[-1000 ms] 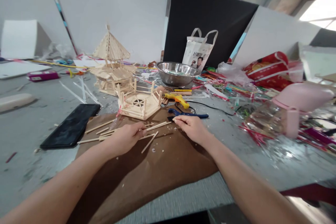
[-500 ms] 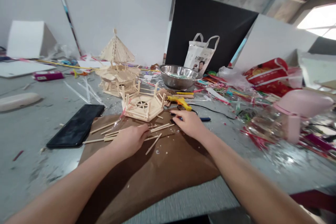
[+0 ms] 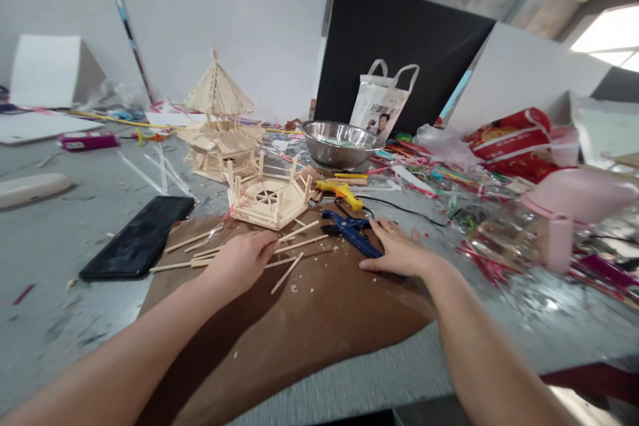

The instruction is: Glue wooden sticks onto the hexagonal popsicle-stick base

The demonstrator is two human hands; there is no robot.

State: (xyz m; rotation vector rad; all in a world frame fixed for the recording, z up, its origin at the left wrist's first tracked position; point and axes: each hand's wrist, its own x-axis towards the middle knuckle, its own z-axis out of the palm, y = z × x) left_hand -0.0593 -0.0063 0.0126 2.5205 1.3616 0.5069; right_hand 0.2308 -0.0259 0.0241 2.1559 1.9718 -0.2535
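My left hand [image 3: 245, 258] is closed in a pinch on a thin wooden stick [image 3: 300, 231], which points up to the right. Under and around it, several loose sticks [image 3: 288, 273] lie on a brown sheet [image 3: 319, 339]. To the right, my right hand [image 3: 399, 249] has its fingers spread at the handles of blue pliers [image 3: 352, 231]; its thumb and index finger lie apart, and some fingertips are hidden. Just beyond my left hand stands a six-sided stick frame [image 3: 269, 203] with short upright posts. A stick pavilion [image 3: 217, 126] with a pointed roof is behind it.
A yellow glue gun [image 3: 342, 194] with a black cord lies behind the pliers. A black phone [image 3: 140, 237] rests at the left. Farther back is a metal bowl [image 3: 342, 146]. On the right are a pink-lidded jug [image 3: 564, 219] and scattered plastic strips.
My right hand has moved right and spread its fingers, leaving the blue pliers more visible. The stick in my left hand now tilts upward. The view has shifted slightly.
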